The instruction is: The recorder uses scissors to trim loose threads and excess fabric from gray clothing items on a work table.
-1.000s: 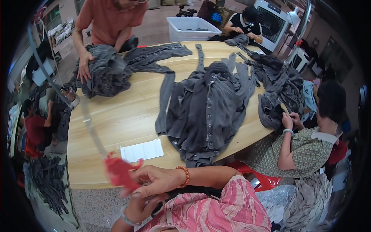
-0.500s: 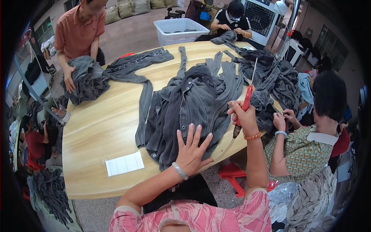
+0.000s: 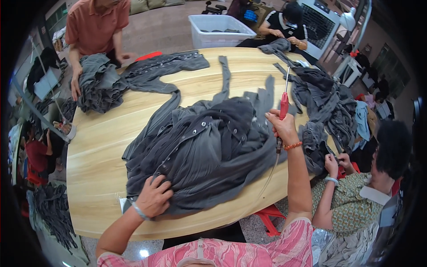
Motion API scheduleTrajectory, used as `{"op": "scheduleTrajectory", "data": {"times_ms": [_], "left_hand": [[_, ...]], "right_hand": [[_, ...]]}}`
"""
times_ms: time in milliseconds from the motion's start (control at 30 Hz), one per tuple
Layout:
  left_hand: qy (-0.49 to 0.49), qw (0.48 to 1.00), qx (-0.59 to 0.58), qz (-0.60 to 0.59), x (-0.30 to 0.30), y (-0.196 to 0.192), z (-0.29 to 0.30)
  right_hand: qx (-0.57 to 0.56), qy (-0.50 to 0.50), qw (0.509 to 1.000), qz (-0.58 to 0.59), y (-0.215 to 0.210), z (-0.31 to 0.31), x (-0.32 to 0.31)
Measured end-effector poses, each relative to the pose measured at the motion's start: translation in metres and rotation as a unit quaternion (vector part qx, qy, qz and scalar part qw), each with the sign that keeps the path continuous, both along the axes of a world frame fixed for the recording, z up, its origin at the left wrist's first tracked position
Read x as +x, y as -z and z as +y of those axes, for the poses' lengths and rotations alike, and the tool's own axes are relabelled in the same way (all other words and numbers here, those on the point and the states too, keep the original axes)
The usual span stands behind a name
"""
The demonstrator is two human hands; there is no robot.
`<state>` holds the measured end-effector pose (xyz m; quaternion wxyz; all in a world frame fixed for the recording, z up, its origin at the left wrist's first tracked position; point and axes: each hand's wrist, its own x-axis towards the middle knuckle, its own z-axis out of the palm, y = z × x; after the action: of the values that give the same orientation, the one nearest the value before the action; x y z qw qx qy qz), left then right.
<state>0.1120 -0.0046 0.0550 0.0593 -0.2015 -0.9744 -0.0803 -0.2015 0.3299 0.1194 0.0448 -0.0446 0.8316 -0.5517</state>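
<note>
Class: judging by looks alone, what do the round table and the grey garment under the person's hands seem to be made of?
Table: apparently wood or wood-look laminate, pale with straight grain lines and a smooth, faintly shiny top. Grey garment: soft woven or knit cloth, matte, folding and creasing loosely, with small metal-looking snaps. The left hand presses on it.

Matt grey cloth garment (image 3: 209, 155) on smooth pale wooden table (image 3: 102, 147).

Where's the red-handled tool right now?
In the head view, the red-handled tool is right of centre, upright in the right hand, above the grey garment pile.
</note>
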Motion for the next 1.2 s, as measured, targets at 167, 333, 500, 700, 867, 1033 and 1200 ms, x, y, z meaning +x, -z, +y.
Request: {"op": "scheduleTrajectory", "data": {"times_ms": [167, 333, 500, 700, 867, 1033, 1200], "left_hand": [[-0.007, 0.997, 0.001, -0.082, 0.077, -0.016, -0.062], [-0.131, 0.914, 0.374, -0.084, 0.132, -0.033, -0.085], [-0.409, 0.844, 0.322, 0.129, 0.115, -0.032, -0.083], [-0.353, 0.899, 0.254, 0.054, 0.124, -0.020, -0.096], [-0.280, 0.933, 0.082, 0.209, 0.137, -0.032, -0.072], [-0.334, 0.914, 0.185, 0.134, 0.136, -0.030, -0.079], [-0.293, 0.889, 0.327, 0.131, 0.137, -0.054, -0.099]], "right_hand": [[0.036, -0.134, 0.989, 0.052, 0.020, -0.057, 0.007], [0.081, -0.300, 0.949, 0.045, 0.037, -0.100, 0.070], [0.013, -0.210, 0.975, -0.065, 0.033, -0.101, 0.076], [-0.012, -0.193, 0.979, 0.058, -0.026, -0.044, 0.086], [0.157, -0.136, 0.978, -0.037, 0.005, 0.012, 0.082], [0.119, -0.204, 0.959, 0.156, -0.013, -0.053, 0.104], [0.015, -0.495, 0.850, 0.178, -0.070, -0.194, 0.160]]}}
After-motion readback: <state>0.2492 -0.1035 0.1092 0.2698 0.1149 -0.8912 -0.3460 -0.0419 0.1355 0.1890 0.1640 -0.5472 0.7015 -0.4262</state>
